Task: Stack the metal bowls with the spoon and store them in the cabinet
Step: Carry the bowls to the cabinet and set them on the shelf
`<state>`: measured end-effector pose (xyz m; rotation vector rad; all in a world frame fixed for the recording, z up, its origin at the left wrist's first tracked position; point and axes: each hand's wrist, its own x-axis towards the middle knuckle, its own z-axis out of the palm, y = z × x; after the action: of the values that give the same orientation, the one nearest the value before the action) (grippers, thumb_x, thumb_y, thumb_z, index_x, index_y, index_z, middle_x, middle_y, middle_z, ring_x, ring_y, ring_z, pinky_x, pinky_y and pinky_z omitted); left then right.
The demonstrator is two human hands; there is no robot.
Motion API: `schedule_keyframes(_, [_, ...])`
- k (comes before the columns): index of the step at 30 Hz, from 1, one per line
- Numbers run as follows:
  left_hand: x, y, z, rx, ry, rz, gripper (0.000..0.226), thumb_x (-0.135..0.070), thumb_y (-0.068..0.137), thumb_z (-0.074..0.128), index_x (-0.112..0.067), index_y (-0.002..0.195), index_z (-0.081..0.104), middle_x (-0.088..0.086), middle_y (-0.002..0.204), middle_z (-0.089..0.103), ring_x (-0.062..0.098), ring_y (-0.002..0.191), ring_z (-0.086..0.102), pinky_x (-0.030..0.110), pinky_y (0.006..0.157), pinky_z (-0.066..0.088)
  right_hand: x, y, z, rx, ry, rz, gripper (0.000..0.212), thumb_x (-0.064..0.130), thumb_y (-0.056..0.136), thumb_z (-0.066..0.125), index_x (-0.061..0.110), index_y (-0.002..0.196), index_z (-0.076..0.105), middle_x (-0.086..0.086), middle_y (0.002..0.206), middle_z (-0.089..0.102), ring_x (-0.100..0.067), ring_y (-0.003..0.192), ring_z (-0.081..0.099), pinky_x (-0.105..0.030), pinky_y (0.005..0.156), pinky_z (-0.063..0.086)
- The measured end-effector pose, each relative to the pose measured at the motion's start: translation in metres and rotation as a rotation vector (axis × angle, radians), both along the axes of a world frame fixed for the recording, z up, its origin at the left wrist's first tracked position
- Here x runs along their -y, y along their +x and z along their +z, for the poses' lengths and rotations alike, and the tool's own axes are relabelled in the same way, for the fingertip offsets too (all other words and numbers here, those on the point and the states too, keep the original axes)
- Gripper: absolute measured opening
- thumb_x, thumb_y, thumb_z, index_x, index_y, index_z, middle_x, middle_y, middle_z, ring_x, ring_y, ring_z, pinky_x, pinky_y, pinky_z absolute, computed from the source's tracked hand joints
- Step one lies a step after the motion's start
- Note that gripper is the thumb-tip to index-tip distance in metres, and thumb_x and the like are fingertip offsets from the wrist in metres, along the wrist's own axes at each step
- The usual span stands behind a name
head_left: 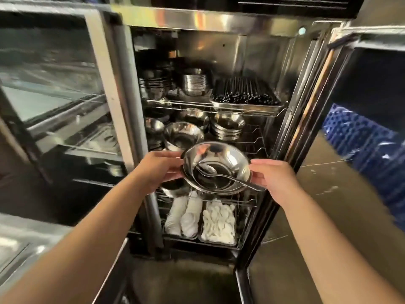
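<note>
I hold a stack of shiny metal bowls (pixel 215 154) in front of the open steel cabinet (pixel 197 18), level with its middle wire shelf (pixel 252 141). A metal spoon (pixel 232 177) lies inside the top bowl, its handle poking over the right rim. My left hand (pixel 160 166) grips the stack's left rim and my right hand (pixel 276 177) grips its right rim. How many bowls are in the stack is unclear.
The middle shelf carries several bowl stacks (pixel 226 126). The upper shelf holds more bowls (pixel 194 83) and a tray of dark chopsticks (pixel 245 97). White spoons and dishes (pixel 218 222) fill trays at the bottom. Open glass doors (pixel 103 84) flank both sides. Blue crates (pixel 361 145) stand right.
</note>
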<state>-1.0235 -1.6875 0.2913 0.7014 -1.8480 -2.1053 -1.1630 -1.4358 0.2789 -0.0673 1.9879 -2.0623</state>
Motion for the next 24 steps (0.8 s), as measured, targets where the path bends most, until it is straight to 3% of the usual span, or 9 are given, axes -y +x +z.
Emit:
schedule_keyframes(4, [0.03, -0.071, -0.002, -0.006, 0.012, -0.092, 0.018, 0.007, 0.088, 0.064, -0.003, 0.101, 0.068, 0.015, 0.083, 0.077, 0.02, 0.068, 0.075, 0.024, 0.056, 0.058, 0.019, -0.04, 0.009, -0.003, 0.027, -0.079, 0.024, -0.011, 0.083, 0.072, -0.004, 0.106, 0.069, -0.026, 0.089, 0.073, -0.029, 0.067, 0.07, -0.029, 0.061, 0.064])
schedule_keyframes(8, [0.058, -0.141, 0.0, 0.024, 0.017, -0.191, 0.017, 0.006, 0.089, 0.064, -0.002, 0.103, 0.068, 0.01, 0.077, 0.077, 0.019, 0.066, 0.075, 0.024, 0.055, 0.057, 0.039, -0.085, 0.015, 0.003, 0.087, -0.173, 0.02, -0.01, 0.085, 0.072, -0.001, 0.103, 0.068, -0.024, 0.085, 0.074, -0.025, 0.061, 0.072, -0.027, 0.055, 0.062])
schedule_keyframes(11, [0.067, -0.183, -0.001, 0.03, -0.004, -0.239, 0.017, 0.0, 0.093, 0.062, -0.001, 0.109, 0.067, 0.013, 0.086, 0.077, 0.021, 0.074, 0.075, 0.028, 0.062, 0.06, 0.045, -0.113, 0.015, 0.008, 0.129, -0.237, 0.015, -0.007, 0.085, 0.073, 0.0, 0.098, 0.069, -0.019, 0.078, 0.074, -0.021, 0.055, 0.074, -0.027, 0.05, 0.06])
schedule_keyframes(14, [0.068, -0.217, -0.004, 0.067, -0.024, -0.329, 0.021, -0.008, 0.093, 0.062, -0.001, 0.113, 0.068, 0.016, 0.102, 0.076, 0.026, 0.088, 0.075, 0.027, 0.069, 0.06, 0.049, -0.141, 0.007, 0.054, 0.186, -0.27, 0.011, 0.002, 0.083, 0.078, -0.002, 0.092, 0.072, -0.023, 0.083, 0.076, -0.031, 0.071, 0.077, -0.04, 0.065, 0.065])
schedule_keyframes(17, [0.064, -0.242, -0.009, 0.077, -0.045, -0.356, 0.012, -0.004, 0.093, 0.06, 0.001, 0.098, 0.069, 0.016, 0.095, 0.074, 0.024, 0.082, 0.071, 0.019, 0.061, 0.057, 0.051, -0.17, -0.002, 0.073, 0.271, -0.304, 0.016, 0.015, 0.081, 0.083, 0.004, 0.083, 0.071, -0.028, 0.095, 0.075, -0.038, 0.089, 0.075, -0.049, 0.082, 0.062])
schedule_keyframes(21, [0.054, -0.27, -0.023, 0.131, -0.063, -0.372, 0.014, -0.005, 0.091, 0.063, -0.011, 0.079, 0.067, 0.003, 0.072, 0.076, 0.016, 0.074, 0.071, 0.02, 0.059, 0.056, 0.052, -0.2, -0.015, 0.044, 0.416, -0.295, 0.031, 0.029, 0.077, 0.08, 0.0, 0.083, 0.073, -0.026, 0.087, 0.076, -0.037, 0.083, 0.076, -0.051, 0.081, 0.062])
schedule_keyframes(24, [0.044, -0.288, -0.034, 0.173, -0.095, -0.358, 0.006, -0.012, 0.093, 0.065, -0.008, 0.09, 0.068, 0.006, 0.088, 0.076, 0.017, 0.083, 0.072, 0.023, 0.065, 0.058, 0.056, -0.213, -0.022, -0.024, 0.632, -0.238, 0.035, 0.04, 0.076, 0.069, 0.006, 0.072, 0.076, -0.011, 0.062, 0.074, -0.032, 0.07, 0.075, -0.039, 0.07, 0.061])
